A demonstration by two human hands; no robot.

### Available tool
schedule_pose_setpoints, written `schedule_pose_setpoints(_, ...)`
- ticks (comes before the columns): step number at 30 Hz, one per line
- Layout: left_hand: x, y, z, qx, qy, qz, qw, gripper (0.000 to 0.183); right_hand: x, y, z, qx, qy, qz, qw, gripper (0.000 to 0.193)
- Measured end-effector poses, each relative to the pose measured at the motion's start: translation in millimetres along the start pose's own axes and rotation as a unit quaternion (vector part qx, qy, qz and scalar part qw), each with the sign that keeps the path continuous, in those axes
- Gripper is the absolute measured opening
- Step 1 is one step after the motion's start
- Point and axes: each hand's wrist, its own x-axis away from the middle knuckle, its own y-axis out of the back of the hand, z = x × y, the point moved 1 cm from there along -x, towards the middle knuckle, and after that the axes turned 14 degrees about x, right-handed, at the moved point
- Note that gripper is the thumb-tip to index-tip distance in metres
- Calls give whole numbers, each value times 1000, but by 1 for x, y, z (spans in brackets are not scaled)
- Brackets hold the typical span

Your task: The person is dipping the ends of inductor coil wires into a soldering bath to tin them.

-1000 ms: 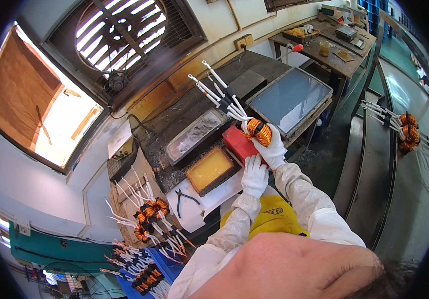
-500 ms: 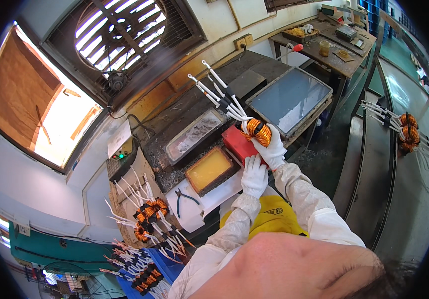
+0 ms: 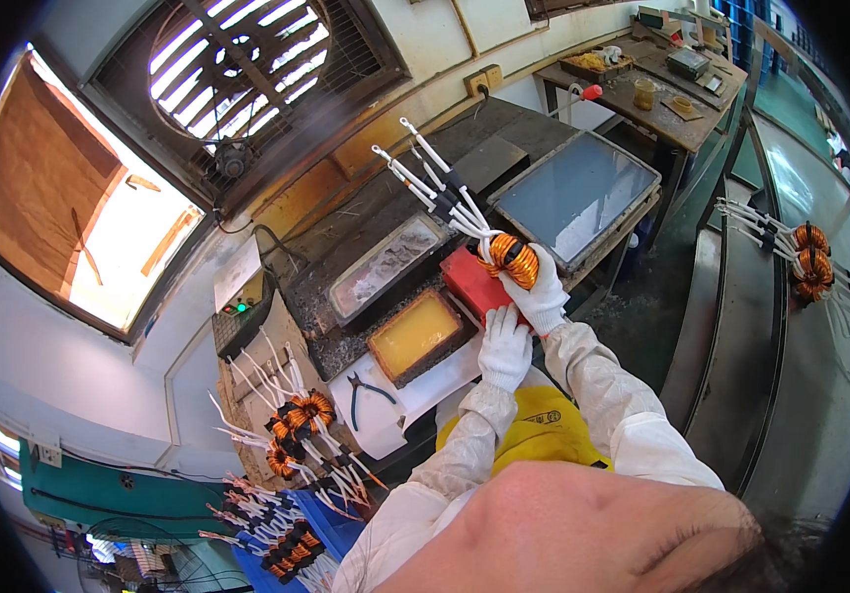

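Note:
In my gloved right hand [image 3: 542, 298] is a copper-wound toroidal coil [image 3: 512, 261], gripped from its near right side. Its white sleeved leads, with black bands and metal lugs at their ends, point away to the upper left over the bench. Beneath the coil sits a red box-shaped block [image 3: 472, 281], partly covered by it. My gloved left hand [image 3: 505, 354] lies with its fingers stretched out against the block's near edge, holding nothing. Just left of the block is a rectangular tray of yellowish liquid or wax [image 3: 415, 334].
Behind lies a narrow pot with a silvery, crusted surface [image 3: 385, 269]; at right, a large grey-topped tray [image 3: 578, 198]. Cutting pliers [image 3: 370, 391] rest on white paper. More coils [image 3: 297, 427] lie at left, above a blue bin [image 3: 321, 519]. Other coils [image 3: 811, 265] sit on the right-hand rack.

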Motion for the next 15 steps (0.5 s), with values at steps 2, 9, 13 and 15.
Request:
schedule_pose_setpoints(2, 1, 0, 0, -4, 2, 2, 1000, 19, 0, 0, 1, 2, -7, 4, 1000, 67)
schedule_pose_setpoints(9, 2, 0, 2, -6, 5, 12, 1000, 19, -1, 1, 4, -4, -13, 7, 1000, 67)
schedule_pose_setpoints(13, -9, 6, 2, -6, -16, -14, 1000, 17, -1, -2, -7, -1, -2, -15, 1000, 68)
schedule_pose_setpoints(15, -17, 14, 8, 141, 139, -28, 980, 17, -2, 1, -6, 8, 14, -21, 1000, 68)
